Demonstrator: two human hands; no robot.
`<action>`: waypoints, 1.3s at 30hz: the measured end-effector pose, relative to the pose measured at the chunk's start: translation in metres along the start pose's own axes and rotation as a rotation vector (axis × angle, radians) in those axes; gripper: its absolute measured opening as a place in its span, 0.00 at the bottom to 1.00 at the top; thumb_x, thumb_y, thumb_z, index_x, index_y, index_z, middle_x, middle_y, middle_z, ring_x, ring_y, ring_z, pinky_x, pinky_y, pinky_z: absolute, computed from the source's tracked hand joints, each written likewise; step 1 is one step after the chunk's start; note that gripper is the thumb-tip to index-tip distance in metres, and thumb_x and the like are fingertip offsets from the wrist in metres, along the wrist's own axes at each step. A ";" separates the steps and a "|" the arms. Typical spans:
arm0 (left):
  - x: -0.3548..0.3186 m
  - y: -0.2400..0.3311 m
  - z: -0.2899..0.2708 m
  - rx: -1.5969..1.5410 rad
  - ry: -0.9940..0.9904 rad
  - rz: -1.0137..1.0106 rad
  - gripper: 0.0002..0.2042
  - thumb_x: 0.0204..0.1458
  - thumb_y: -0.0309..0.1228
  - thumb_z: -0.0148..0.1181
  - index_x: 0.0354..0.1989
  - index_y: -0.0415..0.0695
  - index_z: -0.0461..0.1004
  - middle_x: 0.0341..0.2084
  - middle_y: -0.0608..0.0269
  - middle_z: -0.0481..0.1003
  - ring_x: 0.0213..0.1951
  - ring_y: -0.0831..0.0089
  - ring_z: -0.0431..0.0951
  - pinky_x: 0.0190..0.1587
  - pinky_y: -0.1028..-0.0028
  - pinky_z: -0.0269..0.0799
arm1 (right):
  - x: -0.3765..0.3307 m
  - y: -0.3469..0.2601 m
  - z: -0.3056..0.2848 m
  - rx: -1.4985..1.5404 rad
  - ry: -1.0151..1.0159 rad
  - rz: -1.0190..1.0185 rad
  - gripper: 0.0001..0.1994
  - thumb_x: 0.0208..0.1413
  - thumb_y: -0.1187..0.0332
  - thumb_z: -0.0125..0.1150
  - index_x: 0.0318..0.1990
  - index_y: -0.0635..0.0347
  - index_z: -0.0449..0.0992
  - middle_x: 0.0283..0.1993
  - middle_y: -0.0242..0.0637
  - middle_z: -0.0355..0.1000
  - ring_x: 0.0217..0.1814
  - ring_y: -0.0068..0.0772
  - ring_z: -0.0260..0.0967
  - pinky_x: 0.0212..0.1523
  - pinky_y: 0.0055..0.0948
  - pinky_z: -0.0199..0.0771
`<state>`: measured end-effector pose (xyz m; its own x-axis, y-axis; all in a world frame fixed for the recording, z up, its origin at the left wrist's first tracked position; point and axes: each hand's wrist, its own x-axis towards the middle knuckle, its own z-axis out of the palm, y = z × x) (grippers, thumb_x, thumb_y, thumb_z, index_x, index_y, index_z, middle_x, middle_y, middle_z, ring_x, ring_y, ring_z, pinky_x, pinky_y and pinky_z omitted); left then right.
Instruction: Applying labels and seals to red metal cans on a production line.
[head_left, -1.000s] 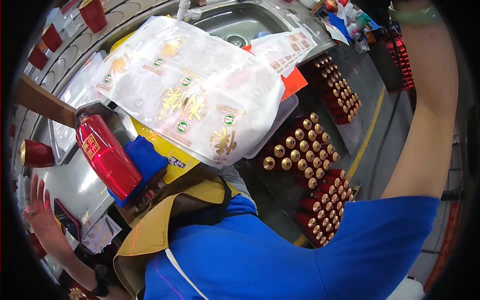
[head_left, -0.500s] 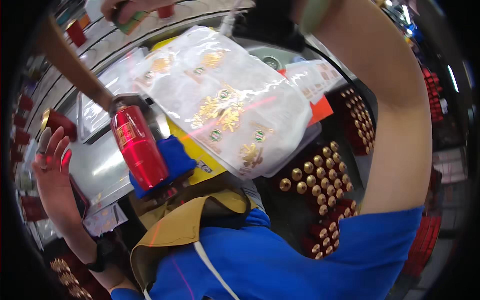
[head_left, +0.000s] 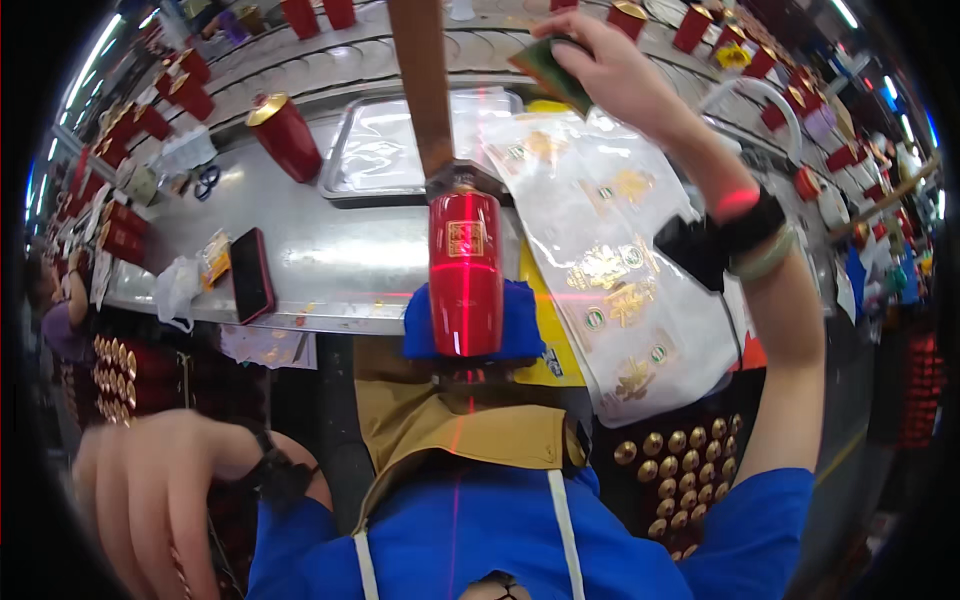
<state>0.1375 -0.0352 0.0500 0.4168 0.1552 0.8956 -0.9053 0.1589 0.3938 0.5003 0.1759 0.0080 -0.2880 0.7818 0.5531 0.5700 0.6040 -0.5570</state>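
My right hand [head_left: 600, 75] is raised at the far right of the table, its fingers closed on a flat green pad with a brown edge [head_left: 555, 72]. At the lower left hangs my left hand [head_left: 150, 490], blurred, fingers stretched downward beside several gold-capped bottles [head_left: 115, 375]; nothing shows in it. In front of me a glossy red bottle [head_left: 465, 285] with a gold square emblem rests on a blue cloth [head_left: 522, 315], its neck at a dark holder [head_left: 462, 178]. Red laser lines cross on the bottle. Clear sheets with gold decals [head_left: 620, 270] lie to its right.
A brown post [head_left: 422, 85] rises behind the holder. On the metal table stand a metal tray [head_left: 375, 150], another red bottle [head_left: 285, 138] and a phone [head_left: 252, 275]. A conveyor [head_left: 370, 50] with red bottles runs behind. Gold-capped bottles [head_left: 688, 470] stand at the lower right.
My view has turned and levelled. My left hand has dropped from beside the table to the lower left. My right hand still holds the green pad, now in full view.
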 end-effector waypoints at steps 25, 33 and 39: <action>-0.131 -0.143 -0.081 0.493 1.260 -0.647 0.35 0.73 0.52 0.35 0.77 0.36 0.45 0.73 0.51 0.56 0.72 0.64 0.58 0.74 0.63 0.51 | -0.125 -0.053 0.092 0.133 -0.163 -0.346 0.13 0.51 0.75 0.61 0.45 0.52 0.79 0.41 0.30 0.79 0.36 0.34 0.72 0.42 0.31 0.75; -0.134 -0.142 -0.082 0.429 1.299 -0.644 0.44 0.67 0.66 0.22 0.77 0.37 0.45 0.75 0.52 0.52 0.75 0.64 0.53 0.77 0.62 0.43 | -0.123 -0.088 0.082 -0.128 -0.428 -0.679 0.16 0.51 0.71 0.63 0.49 0.48 0.81 0.44 0.28 0.80 0.39 0.28 0.74 0.45 0.32 0.70; -0.128 -0.138 -0.082 0.475 1.272 -0.719 0.49 0.63 0.70 0.21 0.77 0.35 0.42 0.75 0.47 0.52 0.76 0.58 0.52 0.76 0.59 0.44 | -0.065 -0.058 0.091 -0.493 -0.082 -0.385 0.13 0.47 0.66 0.64 0.42 0.48 0.78 0.33 0.26 0.73 0.39 0.32 0.70 0.40 0.34 0.67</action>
<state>0.2155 0.0028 -0.1358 0.3306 0.9278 -0.1732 -0.3271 0.2847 0.9011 0.4155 0.1042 -0.0517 -0.5899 0.5434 0.5973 0.6957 0.7175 0.0342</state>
